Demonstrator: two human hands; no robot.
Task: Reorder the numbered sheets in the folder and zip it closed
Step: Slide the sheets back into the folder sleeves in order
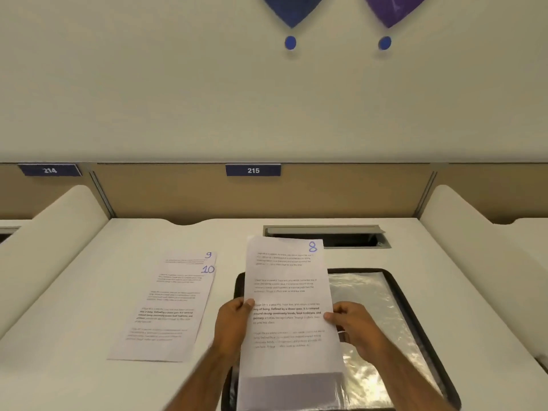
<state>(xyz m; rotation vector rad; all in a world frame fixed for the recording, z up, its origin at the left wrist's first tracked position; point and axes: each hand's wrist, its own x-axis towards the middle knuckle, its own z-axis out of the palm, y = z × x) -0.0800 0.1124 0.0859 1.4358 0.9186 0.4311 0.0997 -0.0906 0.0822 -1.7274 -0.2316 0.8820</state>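
Holding sheet 8 (pixel 287 292) clear of the folder looks like the step in hand. In the head view, the left hand (pixel 232 320) pinches the sheet's left edge with its thumb on the printed face. The right hand (pixel 353 321) pinches the right edge the same way, so each grip is closed on the paper at about mid-height.

The sheet stands tilted over the open black folder (pixel 415 315), which lies on the table (pixel 74 351) with a clear sleeve (pixel 373 307) showing to the right. The sheet's lower end looks greyed, as if under plastic, but I cannot tell whether it sits inside a sleeve.

Left of the folder, sheet 10 (pixel 166 315) lies flat. Sheet 9 (pixel 189 259) lies under it with only its top strip showing. Both are well apart from the hands.

- **Grip:** Light, even pinches at the 2 edges should stop the paper from buckling.
- **If the lower end is sleeved:** Draw the sheet straight along its length, not sideways, so the plastic does not drag or crease it.
- **Setting it down:** Sheet 8 probably belongs with the pile on the left. Lay it square to that pile with its corner number readable.
- **Why squared edges matter:** A squared stack should go back into the folder cleanly and leave no corner for the zip to catch.
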